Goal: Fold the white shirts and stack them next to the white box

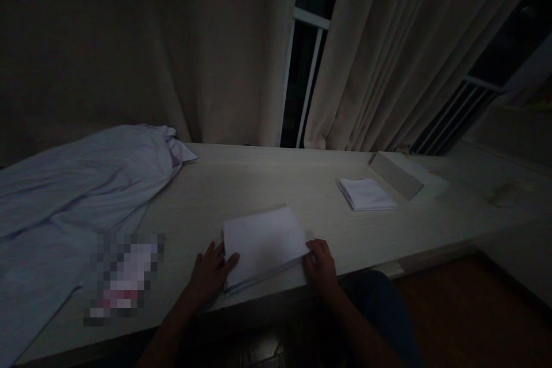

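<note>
1 long pale table [267, 178], running left to right under the window. 2 folded white cloths: 1 large folded cloth [263, 244] at the near edge, 1 smaller folded cloth [365, 194] further right. 1 left hand [211, 271], fingers spread flat, pressing the large cloth's left edge. 1 right hand [319, 264], fingers curled, pinching its right corner. 1 crumpled sheet [73, 184] heaped at the left, partly cut off by the frame. 1 low box [395, 173] at the far right. 2 curtains [215, 46]. Dim light; 1 blurred patch near left, unreadable.
</note>
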Tool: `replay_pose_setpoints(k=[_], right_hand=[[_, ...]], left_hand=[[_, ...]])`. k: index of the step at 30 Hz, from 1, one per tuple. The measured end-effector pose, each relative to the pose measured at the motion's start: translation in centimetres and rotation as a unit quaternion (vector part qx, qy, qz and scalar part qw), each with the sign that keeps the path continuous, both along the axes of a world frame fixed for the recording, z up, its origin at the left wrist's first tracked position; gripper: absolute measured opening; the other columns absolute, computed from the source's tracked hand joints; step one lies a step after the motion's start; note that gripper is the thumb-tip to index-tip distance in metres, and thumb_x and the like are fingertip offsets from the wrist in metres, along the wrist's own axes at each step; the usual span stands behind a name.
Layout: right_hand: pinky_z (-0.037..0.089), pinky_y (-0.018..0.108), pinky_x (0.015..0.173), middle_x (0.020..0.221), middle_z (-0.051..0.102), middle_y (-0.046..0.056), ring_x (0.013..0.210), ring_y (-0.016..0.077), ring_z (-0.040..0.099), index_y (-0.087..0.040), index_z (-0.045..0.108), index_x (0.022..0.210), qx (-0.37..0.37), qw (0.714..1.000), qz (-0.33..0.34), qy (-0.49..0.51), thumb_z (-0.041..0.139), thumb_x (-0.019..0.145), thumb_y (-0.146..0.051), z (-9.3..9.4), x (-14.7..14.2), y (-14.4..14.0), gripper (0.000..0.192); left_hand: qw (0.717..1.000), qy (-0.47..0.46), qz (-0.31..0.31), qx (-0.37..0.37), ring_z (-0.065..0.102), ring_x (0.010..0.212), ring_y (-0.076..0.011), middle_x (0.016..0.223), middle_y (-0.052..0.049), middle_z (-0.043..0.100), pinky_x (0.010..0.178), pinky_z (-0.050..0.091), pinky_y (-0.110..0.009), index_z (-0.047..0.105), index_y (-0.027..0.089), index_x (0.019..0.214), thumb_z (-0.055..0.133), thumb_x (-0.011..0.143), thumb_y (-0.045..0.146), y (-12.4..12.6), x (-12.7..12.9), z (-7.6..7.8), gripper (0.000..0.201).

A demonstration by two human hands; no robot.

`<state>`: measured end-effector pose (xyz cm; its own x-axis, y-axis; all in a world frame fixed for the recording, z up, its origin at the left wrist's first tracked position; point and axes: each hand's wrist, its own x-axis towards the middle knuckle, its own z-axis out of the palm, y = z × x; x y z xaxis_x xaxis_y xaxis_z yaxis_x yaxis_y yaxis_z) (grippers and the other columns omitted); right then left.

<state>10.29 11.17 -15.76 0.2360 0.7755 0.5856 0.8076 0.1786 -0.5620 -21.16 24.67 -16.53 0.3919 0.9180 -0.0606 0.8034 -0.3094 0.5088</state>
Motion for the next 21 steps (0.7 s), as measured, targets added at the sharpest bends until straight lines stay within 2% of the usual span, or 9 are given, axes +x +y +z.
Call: replay_pose_setpoints(k=[2, 4, 5, 7, 10, 15, 18, 21], right_hand=[[0.048, 0.031, 0.078, 0.097, 0.059, 0.007, 0.090, 0.0191, 0.058, -0.021, 0.058, 0.105, 0.009, 1.000, -0.014, 0.019, 0.046, 0.081, -0.011, -0.4, 0.2, -0.1, 0.029], [0.047, 0.030, 0.074, 0.092, 0.059, 0.005, 0.085, 0.0185, 0.057, -0.021, 0.058, 0.102, 0.019, 0.999, -0.030, 0.038, 0.045, 0.079, -0.010, -0.8, 0.4, 0.1, 0.028], [0.047, 0.030, 0.073, 0.091, 0.059, 0.005, 0.083, 0.0184, 0.057, -0.021, 0.058, 0.100, 0.022, 0.998, -0.034, 0.043, 0.045, 0.078, -0.009, -0.9, 0.5, 0.2, 0.028], [0.046, 0.030, 0.071, 0.086, 0.058, 0.004, 0.080, 0.0182, 0.056, -0.021, 0.059, 0.094, 0.029, 0.998, -0.040, 0.048, 0.045, 0.075, -0.008, -1.1, 0.7, 0.4, 0.027], [0.045, 0.029, 0.068, 0.082, 0.056, 0.003, 0.077, 0.0178, 0.055, -0.021, 0.059, 0.087, 0.029, 0.997, -0.044, 0.052, 0.045, 0.074, -0.008, -1.0, 0.8, 0.6, 0.023], [0.046, 0.031, 0.073, 0.086, 0.058, 0.004, 0.081, 0.0184, 0.056, -0.020, 0.060, 0.090, 0.020, 0.997, -0.040, 0.065, 0.045, 0.076, -0.009, -0.5, 0.4, 0.2, 0.023], [0.047, 0.032, 0.074, 0.087, 0.058, 0.005, 0.083, 0.0188, 0.056, -0.020, 0.060, 0.089, 0.021, 0.996, -0.040, 0.071, 0.045, 0.077, -0.010, -0.3, 0.2, 0.0, 0.022], [0.047, 0.032, 0.075, 0.087, 0.057, 0.005, 0.084, 0.0190, 0.057, -0.021, 0.061, 0.087, 0.016, 0.997, -0.035, 0.069, 0.046, 0.077, -0.012, 0.0, 0.2, 0.0, 0.021]], left_hand=[[1.000, 0.006, -0.011, -0.017, 0.012, 0.145, -0.0326, 0.151, -0.009, 0.038, 0.114, 0.013, -0.059, 0.056, 0.019, 0.130, 0.029, 0.087, 0.061, 0.0, -0.1, 0.1, 0.066], [0.999, 0.026, -0.035, -0.019, 0.008, 0.146, -0.0354, 0.155, -0.006, 0.029, 0.114, 0.011, -0.061, 0.072, 0.021, 0.099, 0.033, 0.085, 0.063, 0.0, -0.2, 0.3, 0.059], [0.998, 0.036, -0.044, -0.015, 0.007, 0.145, -0.0369, 0.156, -0.005, 0.026, 0.114, 0.010, -0.062, 0.073, 0.021, 0.084, 0.037, 0.083, 0.064, 0.0, -0.2, 0.4, 0.056], [0.997, 0.053, -0.054, -0.011, 0.007, 0.145, -0.0389, 0.157, -0.004, 0.025, 0.112, 0.011, -0.063, 0.071, 0.021, 0.070, 0.042, 0.080, 0.064, 0.0, -0.2, 0.8, 0.053], [0.996, 0.068, -0.057, -0.007, 0.010, 0.144, -0.0397, 0.156, -0.005, 0.028, 0.111, 0.014, -0.064, 0.071, 0.021, 0.070, 0.043, 0.080, 0.062, -0.1, -0.1, 1.2, 0.051], [0.997, 0.048, -0.049, 0.020, 0.018, 0.143, -0.0383, 0.151, -0.006, 0.037, 0.109, 0.021, -0.063, 0.073, 0.022, 0.077, 0.040, 0.082, 0.055, 0.0, -0.2, 1.2, 0.047], [0.998, 0.044, -0.039, 0.025, 0.021, 0.143, -0.0367, 0.143, -0.007, 0.049, 0.109, 0.023, -0.062, 0.073, 0.023, 0.089, 0.043, 0.081, 0.053, 0.1, -0.1, 0.9, 0.043], [0.998, 0.050, -0.027, 0.036, 0.023, 0.142, -0.0363, 0.142, -0.008, 0.051, 0.108, 0.024, -0.062, 0.070, 0.023, 0.096, 0.043, 0.080, 0.048, 0.1, 0.1, 0.7, 0.041]])
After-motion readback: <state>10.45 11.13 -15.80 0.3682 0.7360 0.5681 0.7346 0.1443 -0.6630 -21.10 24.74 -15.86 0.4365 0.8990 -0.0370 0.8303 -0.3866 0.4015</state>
